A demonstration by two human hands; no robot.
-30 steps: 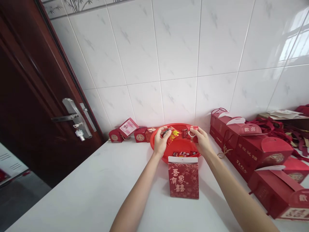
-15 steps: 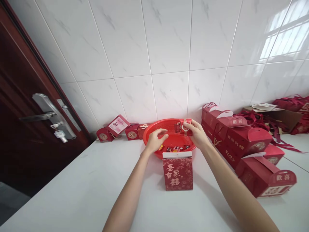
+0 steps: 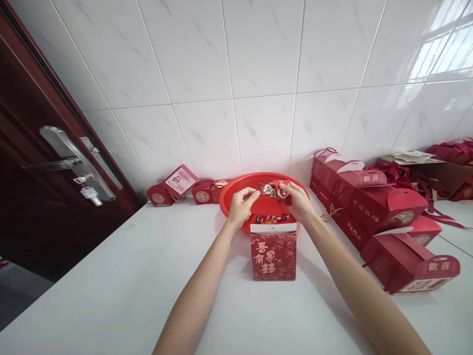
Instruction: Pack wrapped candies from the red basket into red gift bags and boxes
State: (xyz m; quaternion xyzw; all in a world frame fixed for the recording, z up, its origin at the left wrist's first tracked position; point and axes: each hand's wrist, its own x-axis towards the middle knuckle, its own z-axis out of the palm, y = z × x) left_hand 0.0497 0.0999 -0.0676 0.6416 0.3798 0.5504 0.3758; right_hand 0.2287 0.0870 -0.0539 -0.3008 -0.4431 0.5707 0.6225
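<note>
Over the red plastic basket [image 3: 236,184], my right hand [image 3: 300,201] grips a red wrapped packet [image 3: 281,193]. My left hand [image 3: 242,204] is closed, fingertips pinching the left end of a small red candy with white lettering [image 3: 266,189], whose right end is beside the packet. Several wrapped candies [image 3: 269,220] lie in the basket below my hands. In front of the basket a dark red gift box [image 3: 274,256] stands upright with its white-edged top raised and gold lettering on its face.
Red gift boxes [image 3: 369,212] crowd the right side, with ribbons [image 3: 406,177] and an open carton [image 3: 439,172] behind. Small red boxes [image 3: 202,193] and a pink card [image 3: 181,181] stand along the tiled wall. A dark door [image 3: 37,148] is at the left.
My left hand has moved towards the packet and closed on the small candy. Its lettered face now shows between my hands. The whole view has shifted slightly.
</note>
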